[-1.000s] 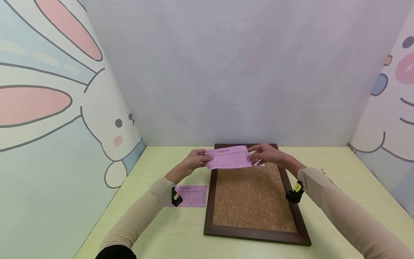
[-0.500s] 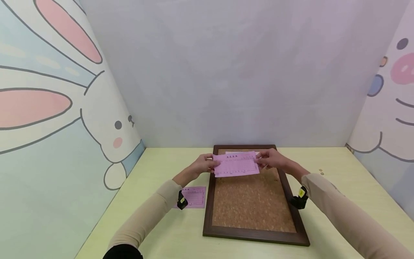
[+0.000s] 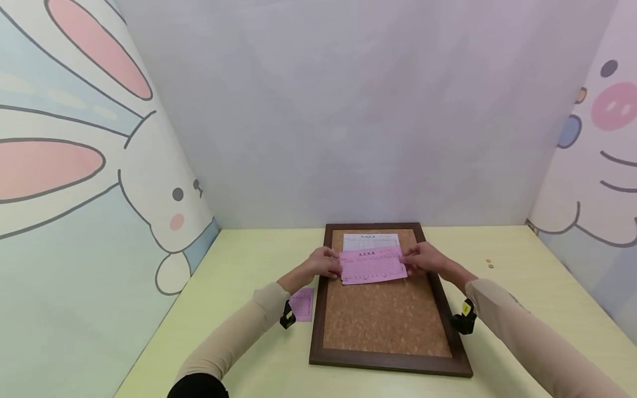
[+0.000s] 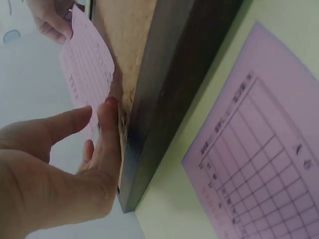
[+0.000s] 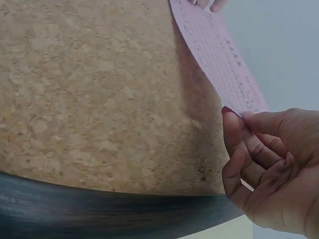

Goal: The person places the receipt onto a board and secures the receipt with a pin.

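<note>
Both hands hold a pink printed form (image 3: 373,266) just over the upper part of a framed cork board (image 3: 385,320). My left hand (image 3: 320,264) has the sheet's left edge between thumb and fingers. At the opposite edge my right hand (image 3: 425,258) pinches it with thumb and forefinger, plain in the right wrist view. A shadow under the form (image 5: 214,55) there shows part of it raised off the cork. Behind it, a white printed form (image 3: 370,241) lies on the board, its lower part covered.
A second pink form (image 3: 302,305) lies on the pale table left of the board, partly hidden by my left wrist in the head view. Two small round brownish pieces (image 3: 490,263) lie right of the board. A grey wall (image 3: 308,110) rises behind the table.
Both hands have brought the pink form nearer and lower over the board, slightly to the right. More of the white form behind it has come into view.
</note>
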Available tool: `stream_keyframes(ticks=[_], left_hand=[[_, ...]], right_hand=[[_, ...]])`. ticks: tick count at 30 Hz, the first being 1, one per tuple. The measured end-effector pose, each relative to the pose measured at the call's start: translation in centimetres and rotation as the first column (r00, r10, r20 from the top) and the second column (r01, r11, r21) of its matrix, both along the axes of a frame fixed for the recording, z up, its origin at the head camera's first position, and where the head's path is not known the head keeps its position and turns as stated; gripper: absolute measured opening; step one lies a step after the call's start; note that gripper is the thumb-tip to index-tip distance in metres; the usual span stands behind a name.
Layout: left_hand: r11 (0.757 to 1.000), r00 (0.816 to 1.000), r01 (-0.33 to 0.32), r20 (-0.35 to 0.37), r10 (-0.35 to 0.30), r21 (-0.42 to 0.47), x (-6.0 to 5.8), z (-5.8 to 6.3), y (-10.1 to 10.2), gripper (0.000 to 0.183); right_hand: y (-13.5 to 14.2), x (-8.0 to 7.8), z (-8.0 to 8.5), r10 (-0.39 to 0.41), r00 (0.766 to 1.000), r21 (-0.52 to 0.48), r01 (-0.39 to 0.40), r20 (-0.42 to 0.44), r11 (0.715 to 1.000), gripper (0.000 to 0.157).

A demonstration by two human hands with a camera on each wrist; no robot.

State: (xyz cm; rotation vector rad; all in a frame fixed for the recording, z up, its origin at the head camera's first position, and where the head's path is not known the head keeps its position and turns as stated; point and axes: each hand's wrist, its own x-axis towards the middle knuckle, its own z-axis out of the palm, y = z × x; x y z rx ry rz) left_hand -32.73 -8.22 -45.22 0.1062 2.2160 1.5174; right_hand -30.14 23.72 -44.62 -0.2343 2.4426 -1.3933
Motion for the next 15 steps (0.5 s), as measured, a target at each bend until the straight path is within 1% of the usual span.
stream_keyframes(ticks=[3,7,13,15], left_hand=[[0.999,0.998,-0.016,-0.053,0.014,-0.047,0.5,0.0,0.7,0.026],[0.993,0.991,-0.017,-0.132,0.001,-0.117,1.1,0.1,1.3,0.02],[0.987,0.988,-0.011,-0.155,-0.014,-0.158,0.9,0.0,1.4,0.018],[0.985,0.986,-0.01,-0.163,-0.019,-0.175,0.8,0.0,1.4,0.018]], right_hand=[[-0.1,0.1,-0.5,-0.025,1.0,0.026,0.025,0.017,0.999,0.016],[0.0,0.0,-0.9,-0.043,0.999,0.074,0.042,0.014,0.996,0.017],[-0.3,0.1,-1.1,-0.036,0.999,0.119,0.036,0.0,0.992,0.018],[-0.4,0.2,-1.2,-0.03,0.999,0.127,0.031,-0.012,0.991,0.021]])
